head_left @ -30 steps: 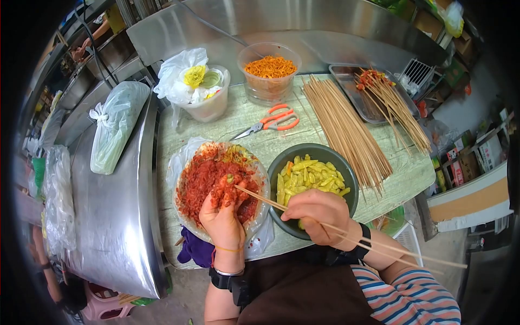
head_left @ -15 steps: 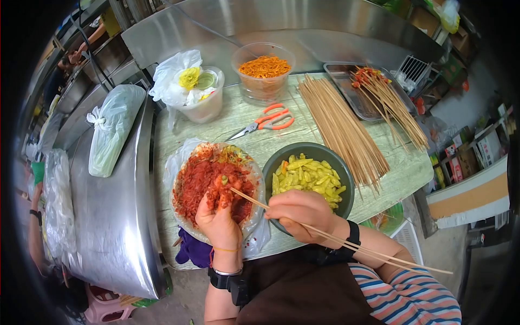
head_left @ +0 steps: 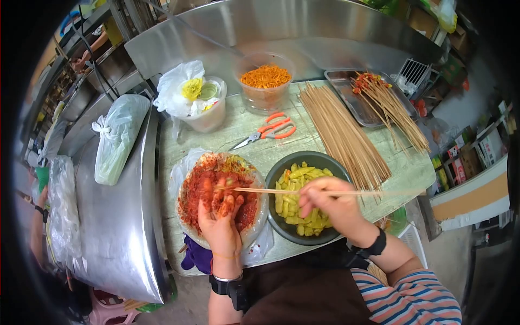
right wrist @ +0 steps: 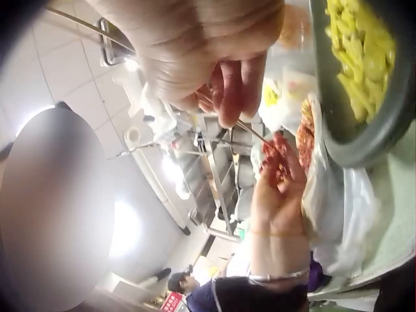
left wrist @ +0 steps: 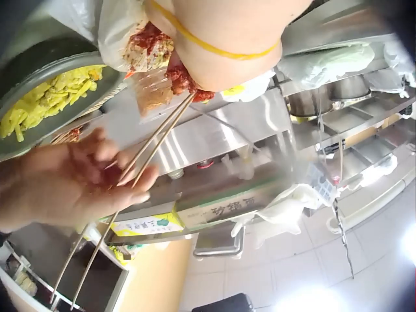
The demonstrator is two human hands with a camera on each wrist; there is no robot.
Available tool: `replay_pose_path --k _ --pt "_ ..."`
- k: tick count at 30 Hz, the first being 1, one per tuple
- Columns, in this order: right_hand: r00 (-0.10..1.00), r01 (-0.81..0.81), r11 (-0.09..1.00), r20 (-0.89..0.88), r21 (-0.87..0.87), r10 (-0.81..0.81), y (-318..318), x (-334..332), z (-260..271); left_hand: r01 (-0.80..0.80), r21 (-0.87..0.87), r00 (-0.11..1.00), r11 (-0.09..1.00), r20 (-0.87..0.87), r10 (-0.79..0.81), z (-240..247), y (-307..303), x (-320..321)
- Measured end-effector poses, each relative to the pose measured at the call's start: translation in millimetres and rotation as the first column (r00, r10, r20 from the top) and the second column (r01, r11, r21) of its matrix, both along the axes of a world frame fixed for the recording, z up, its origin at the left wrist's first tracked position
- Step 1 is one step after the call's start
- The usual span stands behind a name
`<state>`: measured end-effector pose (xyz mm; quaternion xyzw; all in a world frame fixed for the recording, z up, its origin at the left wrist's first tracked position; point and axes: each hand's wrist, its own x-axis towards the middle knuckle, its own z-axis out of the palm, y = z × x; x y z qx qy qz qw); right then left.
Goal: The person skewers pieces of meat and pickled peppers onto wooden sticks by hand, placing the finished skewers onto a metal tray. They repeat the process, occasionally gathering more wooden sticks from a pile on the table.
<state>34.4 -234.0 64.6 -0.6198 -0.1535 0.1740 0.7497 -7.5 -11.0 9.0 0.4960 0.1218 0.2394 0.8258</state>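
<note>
Over a plastic-lined bowl of red chili paste, my left hand is palm up, its fingers smeared red. It holds a chili-coated greenish piece at its fingertips, largely hidden by paste. Two thin wooden skewers meet the piece with their tips and run nearly level to the right. My right hand, blurred, pinches the skewers between thumb and fingers, above a dark grey bowl of yellow-green pickled peppers. In the left wrist view the skewers pass through the right hand's fingers.
Orange-handled scissors lie behind the bowls. Farther back stand a tub of orange shreds and a bag-stuffed tub. Many bare skewers lie right, beside a metal tray with loaded skewers. A purple cloth sits below the paste bowl.
My right hand has moved up and to the right, over the pickled peppers. The skewers have swung from a downward slope to nearly level. My left hand's fingers look more spread.
</note>
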Motion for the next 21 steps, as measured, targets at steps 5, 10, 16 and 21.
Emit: replay_pose_path --k 5,10,16,21 --pt "0.958 0.263 0.925 -0.187 0.273 -0.218 -54.2 23.8 -7.5 0.099 -0.082 0.982 0.992 0.169 -0.084 4.8 -2.9 -3.4" --pt "0.848 0.526 0.77 -0.148 0.361 -0.51 -112.4 67.1 -11.3 0.011 -0.069 0.998 0.998 0.063 -0.006 -2.2 -3.7 -5.9" --pt "0.671 0.699 0.54 -0.169 0.468 -0.722 -175.0 178.5 -21.9 0.017 0.174 0.999 0.985 -0.052 -0.008 27.6 -19.4 -5.2" --pt "0.577 0.753 0.381 -0.26 0.536 -0.774 -212.3 273.2 -35.5 -0.013 0.325 0.996 0.946 -0.08 0.041 23.4 -20.5 5.4"
